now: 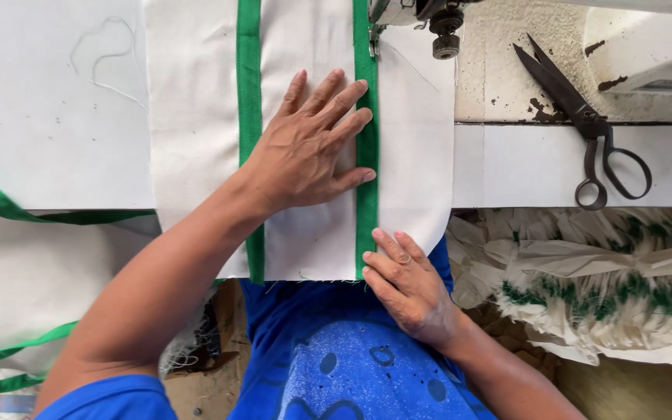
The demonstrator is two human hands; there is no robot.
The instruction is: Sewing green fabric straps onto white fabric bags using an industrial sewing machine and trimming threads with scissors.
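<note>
Cream canvas panel (305, 233) with two green tape strips lies on the white surface (56, 117), its near edge overhanging toward the person. We note the left hand (309, 152) pressed flat and open on the panel between the strips, fingertips touching the right strip (366, 202). The right hand (410, 284) pinches that strip at the frayed hem. The sewing machine (429, 15) is cut off at the top; its needle is not discernible. Black scissors (585, 124) lie well apart.
</note>
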